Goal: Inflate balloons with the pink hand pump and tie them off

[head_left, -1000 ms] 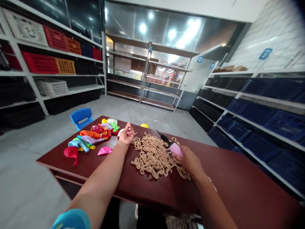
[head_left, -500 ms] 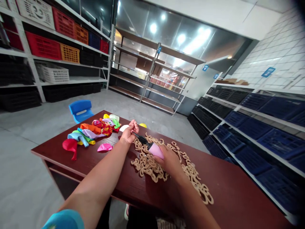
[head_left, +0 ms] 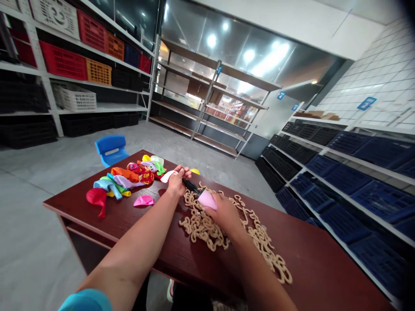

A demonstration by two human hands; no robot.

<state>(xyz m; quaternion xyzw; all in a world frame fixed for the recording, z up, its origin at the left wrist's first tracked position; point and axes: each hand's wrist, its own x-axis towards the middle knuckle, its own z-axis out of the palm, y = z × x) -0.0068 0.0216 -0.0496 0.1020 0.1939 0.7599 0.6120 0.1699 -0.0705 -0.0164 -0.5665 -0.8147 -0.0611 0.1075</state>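
Observation:
My left hand (head_left: pixel 177 183) is palm up over the table, its fingers loosely curled around a limp white piece (head_left: pixel 167 176), which looks like a balloon. My right hand (head_left: pixel 223 211) grips the pink handle (head_left: pixel 207 200) of a tool. The tool's black end (head_left: pixel 190 185) points at my left palm; whether it touches is unclear. Tan curled pieces (head_left: pixel 204 229) lie heaped below and to the right of the tool. Left of my left hand are many coloured limp balloons (head_left: pixel 125 175), with a pink one (head_left: pixel 143 201) lying apart and a red one (head_left: pixel 97 199) at the left.
The dark red-brown table (head_left: pixel 317 263) fills the lower middle. Beyond its far left edge stands a blue chair (head_left: pixel 112 147). Something yellow (head_left: pixel 195 171) shows past the far edge. Shelves with crates (head_left: pixel 63 60) line the left, and blue bins (head_left: pixel 372 185) the right.
The fingers of my left hand have opened out a little, and the white piece now lies against them in a different shape. My right hand and the tool have shifted slightly left.

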